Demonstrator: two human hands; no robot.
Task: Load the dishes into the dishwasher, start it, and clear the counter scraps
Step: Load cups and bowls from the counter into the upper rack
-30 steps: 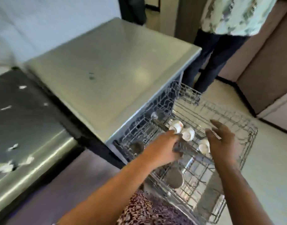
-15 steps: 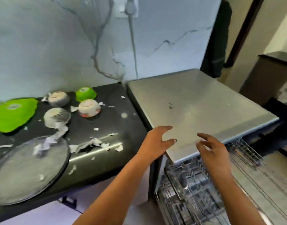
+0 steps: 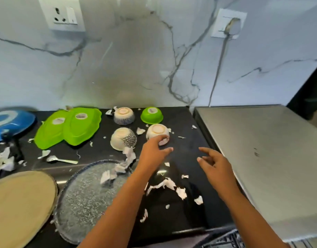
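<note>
left hand: fingers loose, holds nothing, over the counter; knuckles overlap the near edge of the white bowl, can't tell if they touch
right hand: fingers relaxed, empty, above the counter just beside the dishwasher top; apart from the left hand
white bowl: upside down, right part of counter
other bowls: green bowl and blue-patterned bowl upside down near the wall; tilted bowl on its side in front of them
green plates: two, overlapping, face down, left of the bowls
glass plate: at the counter's front edge, scraps on it
tan plate: just left of the glass plate
spoon: lies flat behind the glass plate
paper scraps: scattered over the counter, thickest between the forearms
blue pan: far left
rack: wire corner at bottom edge, below the dishwasher top
</note>
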